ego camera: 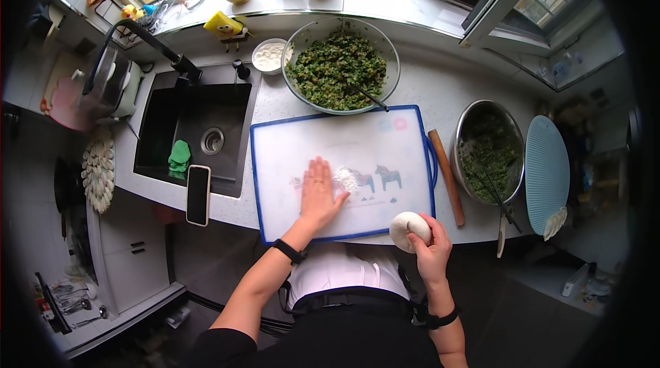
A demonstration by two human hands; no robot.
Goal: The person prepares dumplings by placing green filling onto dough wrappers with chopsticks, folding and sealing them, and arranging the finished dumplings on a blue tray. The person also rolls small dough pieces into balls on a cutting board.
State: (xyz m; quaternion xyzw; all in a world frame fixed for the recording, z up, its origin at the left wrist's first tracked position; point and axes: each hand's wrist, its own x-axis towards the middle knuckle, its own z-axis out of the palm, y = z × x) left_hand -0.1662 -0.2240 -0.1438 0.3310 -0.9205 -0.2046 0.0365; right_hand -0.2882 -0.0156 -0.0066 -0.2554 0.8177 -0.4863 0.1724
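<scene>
My left hand (319,195) lies palm down on a white cutting board (289,146) with a blue rim, its fingers nearly straight. A small heap of white flour (346,179) is beside its thumb, over a printed horse picture. Over the board's near right corner, my right hand (434,244) grips a round piece of dough (410,231) with a dimpled middle. Beyond the board stands a large glass bowl (394,66) of chopped green filling (335,69), with a dark utensil handle (372,99) leaning out. A small bowl of flour (269,55) sits beside it.
Right of the board are a wooden rolling pin (446,177), a steel pot (456,149) with greens, and a blue ridged tray (547,172) with dumplings. Leftward are a dark sink (170,110), a phone (198,195) at the counter's edge, and a plate of several dumplings (99,169).
</scene>
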